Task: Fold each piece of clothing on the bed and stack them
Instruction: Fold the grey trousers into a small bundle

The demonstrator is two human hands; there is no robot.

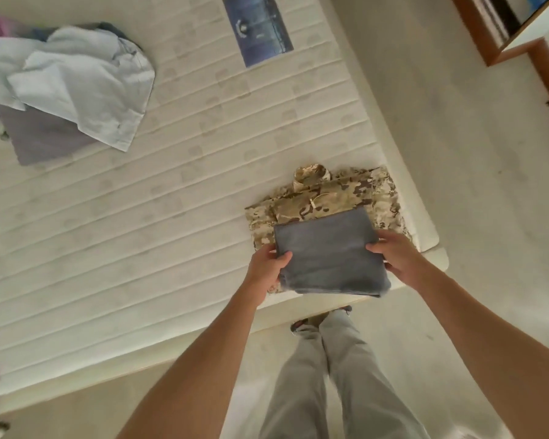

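The folded grey garment [330,255] sits right of centre in the lower half of the frame, held over the folded camouflage jacket [327,194] that lies near the bed's corner. The left hand [267,269] grips its left edge, thumb on top and fingers out of sight beneath; the right hand [400,258] grips the right edge the same way. Whether the grey piece already rests on the jacket or hangs just above it cannot be told from this angle.

The step in hand looks like stacking. To do it well, keep the piece level so the folds stay closed, line its edges up with the jacket below, lower it flat, then slide the fingers out sideways without dragging the bottom layer. Its near edge overhangs the jacket toward the mattress [171,198] edge, so nudging it toward the collar would centre it.

Further out, at the upper left of the frame, a loose heap waits: a pale blue shirt [83,87] over a mauve garment [42,141]. A dark blue label [257,30] is at the top centre of the mattress.
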